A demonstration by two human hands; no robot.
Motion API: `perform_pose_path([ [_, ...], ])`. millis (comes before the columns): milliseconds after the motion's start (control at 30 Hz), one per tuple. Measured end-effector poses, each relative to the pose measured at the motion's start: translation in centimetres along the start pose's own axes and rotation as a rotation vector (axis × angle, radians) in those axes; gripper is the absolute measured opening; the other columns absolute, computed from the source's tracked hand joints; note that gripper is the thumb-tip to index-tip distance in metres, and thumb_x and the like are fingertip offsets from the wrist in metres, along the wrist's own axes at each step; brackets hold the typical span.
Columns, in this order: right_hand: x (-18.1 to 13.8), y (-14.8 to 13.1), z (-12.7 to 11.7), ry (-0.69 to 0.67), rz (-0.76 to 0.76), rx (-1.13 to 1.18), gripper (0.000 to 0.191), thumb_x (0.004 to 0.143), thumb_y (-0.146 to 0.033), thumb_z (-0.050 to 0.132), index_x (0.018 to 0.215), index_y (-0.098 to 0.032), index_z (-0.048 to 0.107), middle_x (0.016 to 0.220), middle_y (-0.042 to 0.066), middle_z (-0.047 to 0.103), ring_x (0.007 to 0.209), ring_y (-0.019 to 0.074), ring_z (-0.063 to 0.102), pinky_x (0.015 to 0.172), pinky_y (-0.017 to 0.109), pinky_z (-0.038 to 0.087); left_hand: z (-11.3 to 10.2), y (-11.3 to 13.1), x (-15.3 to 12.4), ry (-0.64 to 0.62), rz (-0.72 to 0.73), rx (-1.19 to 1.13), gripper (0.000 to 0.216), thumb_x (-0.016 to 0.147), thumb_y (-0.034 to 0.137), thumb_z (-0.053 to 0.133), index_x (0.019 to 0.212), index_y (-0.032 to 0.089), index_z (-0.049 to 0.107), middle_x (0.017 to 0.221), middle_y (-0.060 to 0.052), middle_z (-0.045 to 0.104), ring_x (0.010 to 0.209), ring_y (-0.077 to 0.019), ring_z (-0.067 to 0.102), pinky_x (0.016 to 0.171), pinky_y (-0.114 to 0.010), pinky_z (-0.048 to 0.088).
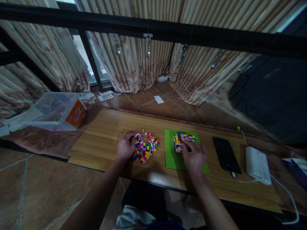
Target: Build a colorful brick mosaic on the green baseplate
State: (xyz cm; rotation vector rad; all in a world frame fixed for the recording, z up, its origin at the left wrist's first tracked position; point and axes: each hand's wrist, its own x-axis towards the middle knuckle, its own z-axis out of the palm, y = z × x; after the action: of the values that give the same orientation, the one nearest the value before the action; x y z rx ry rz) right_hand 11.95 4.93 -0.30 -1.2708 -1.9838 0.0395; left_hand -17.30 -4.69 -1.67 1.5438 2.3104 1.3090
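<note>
A pile of small, many-coloured toy building bricks (146,147) lies loose on the wooden table. At its left edge is my left hand (126,146), fingers curled in against the bricks; whatever they hold is hidden. To the right, a green studded baseplate (169,156) carries a block-shaped build of stacked bricks (178,142) in red, yellow, blue and white. My right hand (195,156) bends over the front right of this build, its fingers pinched together at it. The fingertips are partly hidden, so any brick between them cannot be made out.
Right of the baseplate lies a black phone (226,155) with a cable plugged in, then a white power device (257,165). A clear plastic box (51,110) with an orange label stands left of the wooden table (96,140). Behind are a dark rail (163,28) and curtains (134,64).
</note>
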Motion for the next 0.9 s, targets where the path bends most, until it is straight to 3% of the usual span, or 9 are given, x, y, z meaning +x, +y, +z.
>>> perform_pose_path([
  [233,-0.7,0.1,-0.5,0.032,-0.039,0.069,0.024,0.091,-0.035,0.056,0.095,-0.02,0.074,0.099,0.009,0.071,0.095,0.0232,0.062,0.09,0.042,0.043,-0.1,0.1,0.0,-0.012,-0.007,0.02,0.019,0.084,0.019,0.051,0.092,0.019,0.069,0.097,-0.008,0.071,0.095,-0.0241,0.064,0.09,-0.04,0.052],
  [400,-0.4,0.8,-1.0,0.135,0.118,0.122,0.035,0.092,-0.041,0.052,0.101,-0.015,0.073,0.102,0.014,0.067,0.101,0.0258,0.059,0.092,0.044,0.044,0.0,0.0,0.0,-0.016,-0.018,0.015,0.02,0.084,0.019,0.051,0.093,0.019,0.069,0.098,-0.008,0.07,0.097,-0.0246,0.064,0.091,-0.04,0.052],
  [600,0.5,1.0,0.0,0.032,0.311,0.16,0.047,0.09,-0.051,0.048,0.106,-0.012,0.069,0.106,0.017,0.066,0.105,0.0289,0.056,0.096,0.048,0.042,0.0,-0.1,0.0,-0.015,-0.017,0.019,0.02,0.083,0.019,0.052,0.093,0.019,0.07,0.098,-0.009,0.071,0.096,-0.0249,0.064,0.091,-0.04,0.052],
  [900,0.9,0.9,1.3,-0.007,0.427,0.171,0.057,0.082,-0.054,0.055,0.115,-0.009,0.065,0.113,0.02,0.064,0.109,0.0316,0.055,0.098,0.048,0.041,0.0,-0.1,0.0,0.001,-0.006,0.019,0.02,0.082,0.018,0.053,0.092,0.018,0.07,0.099,-0.008,0.071,0.096,-0.024,0.064,0.09,-0.039,0.052],
])
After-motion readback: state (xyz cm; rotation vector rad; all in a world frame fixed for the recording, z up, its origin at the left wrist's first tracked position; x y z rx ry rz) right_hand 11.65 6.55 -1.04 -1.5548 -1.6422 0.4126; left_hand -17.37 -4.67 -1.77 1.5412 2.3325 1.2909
